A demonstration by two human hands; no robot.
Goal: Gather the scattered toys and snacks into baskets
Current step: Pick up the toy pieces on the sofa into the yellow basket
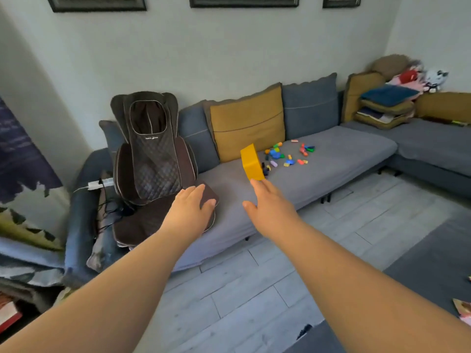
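Both arms reach out over the pale plank floor. The left hand [192, 208] hovers flat, fingers loosely spread and holding nothing, above the near edge of a brown massage seat pad [153, 161]. The right hand [270, 203] is also spread, its straight fingertips at the lower corner of a tilted yellow basket [251, 161]; whether they touch it is unclear. Just beyond the basket, to its right, small coloured toy blocks [285, 155] lie scattered on the grey sofa [344, 154]. Plush toys [418, 76] sit in the far right corner.
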